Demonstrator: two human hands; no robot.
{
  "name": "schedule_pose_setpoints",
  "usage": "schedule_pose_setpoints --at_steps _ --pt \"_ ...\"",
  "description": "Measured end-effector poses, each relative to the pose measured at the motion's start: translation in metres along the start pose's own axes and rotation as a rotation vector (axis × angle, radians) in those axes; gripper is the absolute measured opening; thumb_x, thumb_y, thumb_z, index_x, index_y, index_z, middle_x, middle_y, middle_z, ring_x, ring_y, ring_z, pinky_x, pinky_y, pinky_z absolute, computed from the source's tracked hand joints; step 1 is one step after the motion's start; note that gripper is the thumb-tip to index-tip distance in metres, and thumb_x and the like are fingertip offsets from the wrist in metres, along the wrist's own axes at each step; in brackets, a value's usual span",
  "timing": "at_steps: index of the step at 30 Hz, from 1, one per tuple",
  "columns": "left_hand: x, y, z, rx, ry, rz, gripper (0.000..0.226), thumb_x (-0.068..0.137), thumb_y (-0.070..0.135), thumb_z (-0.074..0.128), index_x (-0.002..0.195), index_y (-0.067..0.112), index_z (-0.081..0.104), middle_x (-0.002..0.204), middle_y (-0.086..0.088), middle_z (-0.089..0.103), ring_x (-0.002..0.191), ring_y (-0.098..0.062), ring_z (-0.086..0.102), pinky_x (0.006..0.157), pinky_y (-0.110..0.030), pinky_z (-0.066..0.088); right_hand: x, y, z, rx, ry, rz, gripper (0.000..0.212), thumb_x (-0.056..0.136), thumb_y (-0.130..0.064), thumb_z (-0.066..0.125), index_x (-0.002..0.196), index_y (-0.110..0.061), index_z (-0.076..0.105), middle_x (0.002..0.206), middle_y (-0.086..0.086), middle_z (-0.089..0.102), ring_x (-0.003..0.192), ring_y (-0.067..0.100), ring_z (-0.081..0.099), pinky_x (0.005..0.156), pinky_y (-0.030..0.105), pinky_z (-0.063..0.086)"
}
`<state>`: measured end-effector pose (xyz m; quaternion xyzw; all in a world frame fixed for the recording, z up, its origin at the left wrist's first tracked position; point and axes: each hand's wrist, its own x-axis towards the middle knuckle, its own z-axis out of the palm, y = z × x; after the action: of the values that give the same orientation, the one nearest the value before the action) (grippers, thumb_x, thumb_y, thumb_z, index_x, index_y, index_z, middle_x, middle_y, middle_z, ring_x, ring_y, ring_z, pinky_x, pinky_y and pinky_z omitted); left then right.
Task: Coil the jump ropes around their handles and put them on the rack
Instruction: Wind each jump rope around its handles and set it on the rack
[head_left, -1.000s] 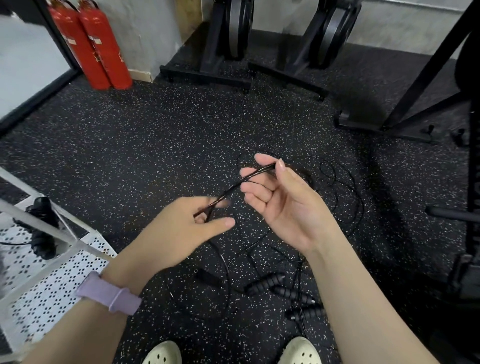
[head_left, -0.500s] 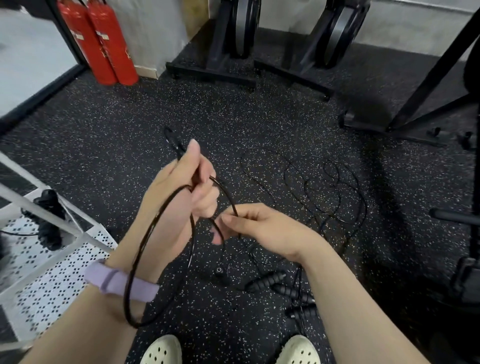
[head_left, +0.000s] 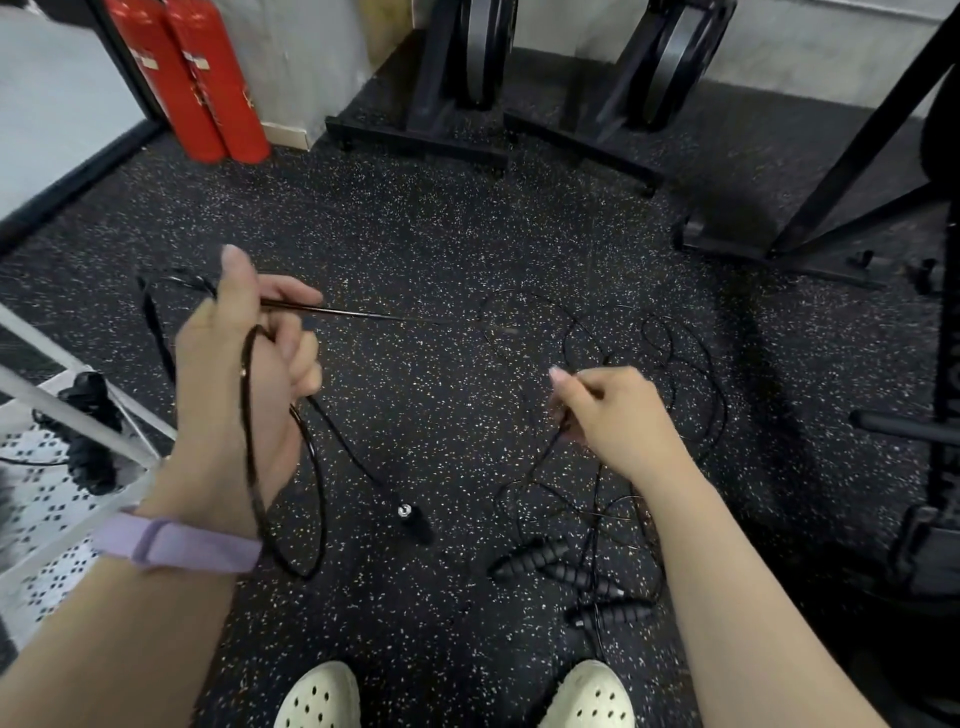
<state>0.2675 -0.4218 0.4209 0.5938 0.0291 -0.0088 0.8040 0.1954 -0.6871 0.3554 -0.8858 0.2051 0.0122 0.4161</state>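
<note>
1. White perforated metal rack (head_left: 57, 499), far left, already holds a coiled black rope, partly hidden
2. Right of the rack, the left hand (head_left: 244, 374) grips loops of a thin black cord jump rope (head_left: 311, 467); its handle (head_left: 415, 519) dangles below
3. Further right, the right hand (head_left: 608, 410) pinches the same cord; it looks light, floppy and tangle-prone, best held near the handle
4. Ribbed black handles (head_left: 535, 556) lie on the floor; their cords blur together
</note>
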Motion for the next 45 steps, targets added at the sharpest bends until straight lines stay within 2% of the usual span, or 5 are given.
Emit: schedule_pose_setpoints --at_steps 7,11,15,25,45 --pt "-0.005 -0.004 -0.001 0.295 -0.031 -0.072 0.048 0.106 0.054 0.04 0.099 0.02 0.073 0.057 -0.009 0.037 0.045 -0.013 0.023 0.044 -0.024 0.023 -0.007 -0.025 -0.005 0.665 0.003 0.014 0.035 0.106 -0.03 0.058 0.095 -0.001 0.075 0.087 0.017 0.078 0.076 0.037 0.076 0.073 0.042 0.065" --pt "-0.009 -0.003 0.003 0.311 -0.191 -0.058 0.033 0.11 0.035 0.04 0.116 0.014 0.065 0.113 -0.005 0.076 0.046 -0.01 0.024 0.051 -0.034 0.016 -0.008 -0.034 -0.007 0.821 0.031 0.003 0.035 0.105 -0.031 0.057 0.095 -0.003 0.075 0.093 0.02 0.077 0.072 0.031 0.074 0.068 0.034 0.064" --pt "-0.008 -0.009 0.007 0.523 -0.298 -0.046 0.027 0.11 0.029 0.042 0.119 0.029 0.068 0.079 -0.001 0.073 0.045 -0.005 0.037 0.061 -0.037 0.048 -0.013 -0.045 -0.011 0.961 0.044 -0.049 0.032 0.106 -0.029 0.053 0.095 -0.006 0.073 0.092 0.017 0.076 0.072 0.027 0.075 0.069 0.033 0.063" --pt "-0.033 -0.022 0.03 0.866 -0.658 -0.151 0.017 0.084 0.043 0.079 0.098 0.047 0.07 0.054 0.015 0.037 0.05 -0.003 0.036 0.059 -0.027 0.036 -0.033 -0.083 -0.01 1.219 -0.183 -0.218 0.032 0.097 -0.035 0.051 0.106 -0.009 0.066 0.09 0.014 0.077 0.082 0.029 0.078 0.072 0.031 0.064" --pt "-0.021 0.007 0.046 0.025 -0.329 -0.238 0.038 0.1 0.036 0.051 0.073 0.01 0.059 0.039 0.008 0.026 0.031 -0.004 0.022 0.034 -0.017 0.024 -0.025 -0.043 0.066 0.092 -0.572 -0.283 0.068 0.101 -0.018 0.063 0.157 -0.044 0.034 0.158 -0.019 0.045 0.142 0.012 0.048 0.119 0.043 0.04"
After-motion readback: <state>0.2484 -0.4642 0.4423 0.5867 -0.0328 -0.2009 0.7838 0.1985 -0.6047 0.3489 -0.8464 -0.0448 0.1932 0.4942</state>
